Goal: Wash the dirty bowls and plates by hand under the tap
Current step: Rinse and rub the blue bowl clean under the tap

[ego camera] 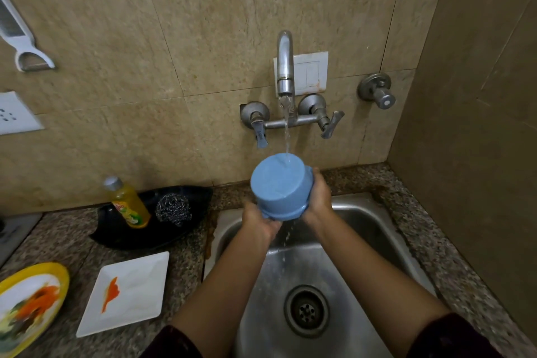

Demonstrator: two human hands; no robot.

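Round blue plastic bowl [280,187] held upside down w/ base under the running stream from the steel wall tap [285,67], over the steel sink [363,229]. Left hand [258,219] & right hand [318,197] both wrapped round its rim, fingers closed on it. Rinse underway, looks clean outside; inside hidden. Still to do: white square plate w/ orange smear [128,292] & yellow-rimmed round plate w/ food bits [29,302], both on the counter left of sink, untouched

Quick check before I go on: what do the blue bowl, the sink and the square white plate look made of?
Blue bowl: probably plastic, matte, evenly coloured, no glaze shine.
Sink: stainless steel, brushed grey with soft reflections.
Square white plate: likely glazed ceramic or melamine, smooth and glossy; can't tell which.
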